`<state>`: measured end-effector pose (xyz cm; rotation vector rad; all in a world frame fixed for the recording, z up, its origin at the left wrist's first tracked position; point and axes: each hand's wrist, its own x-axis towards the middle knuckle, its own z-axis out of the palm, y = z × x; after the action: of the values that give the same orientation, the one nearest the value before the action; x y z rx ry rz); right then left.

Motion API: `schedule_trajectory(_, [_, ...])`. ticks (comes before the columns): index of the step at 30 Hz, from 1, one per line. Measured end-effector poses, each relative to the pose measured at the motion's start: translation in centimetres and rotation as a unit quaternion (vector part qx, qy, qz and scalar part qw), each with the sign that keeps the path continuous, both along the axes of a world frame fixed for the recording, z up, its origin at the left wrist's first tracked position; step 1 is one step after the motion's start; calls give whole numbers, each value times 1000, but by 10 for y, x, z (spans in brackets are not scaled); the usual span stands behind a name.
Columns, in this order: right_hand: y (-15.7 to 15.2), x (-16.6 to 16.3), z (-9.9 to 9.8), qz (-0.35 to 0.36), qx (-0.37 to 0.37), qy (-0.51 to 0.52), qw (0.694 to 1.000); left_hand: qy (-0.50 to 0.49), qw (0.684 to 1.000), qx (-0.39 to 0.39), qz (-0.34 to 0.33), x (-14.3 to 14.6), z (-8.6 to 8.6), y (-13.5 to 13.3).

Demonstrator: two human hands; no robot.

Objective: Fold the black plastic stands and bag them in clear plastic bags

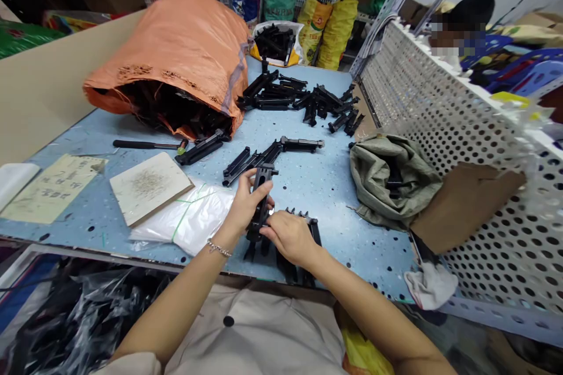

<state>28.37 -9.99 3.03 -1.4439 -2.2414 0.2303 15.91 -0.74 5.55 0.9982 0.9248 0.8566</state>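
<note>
A long black plastic part is held up over the front of the blue table. My left hand is closed round its upper length, thumb across its face. My right hand is curled at the part's lower side, thumb and fingers pinched against it; the fingertips are partly hidden. Under and beside my right hand stand more black parts near the table edge. Just beyond my hands, several similar long parts lie loosely crossed on the table.
An orange sack of black parts gapes at the back left, near a hammer. A board rests partly on white plastic bags. A loose pile lies behind. Right are a green-grey cloth bag and a perforated panel.
</note>
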Motion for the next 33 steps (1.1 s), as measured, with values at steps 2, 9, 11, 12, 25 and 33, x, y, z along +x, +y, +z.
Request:
schedule_trajectory(2, [17,14,-1,0,-77,13,997,77,996,47,14,-10,-9,6])
schedule_trajectory(9, [132,115,5,-302,-111,20,947,340,930,128,-57,-35,-55,-7])
schedule_trajectory(11, [151,133,3,-336,-115,34,934,319,934,149,-60,-28,-68,-21])
schedule_trajectory(12, [157,139,2,-351,-121,45,927,322,929,175,-55,-24,-73,-27])
schedule_trajectory(25, [45,74,-16,-192,-289,483,804,-61,990,90,-93,9,-30,-8])
schedule_trajectory(33, [11,69,21,-183,-118,325,920,-166,971,-71,-157,18,6,-27])
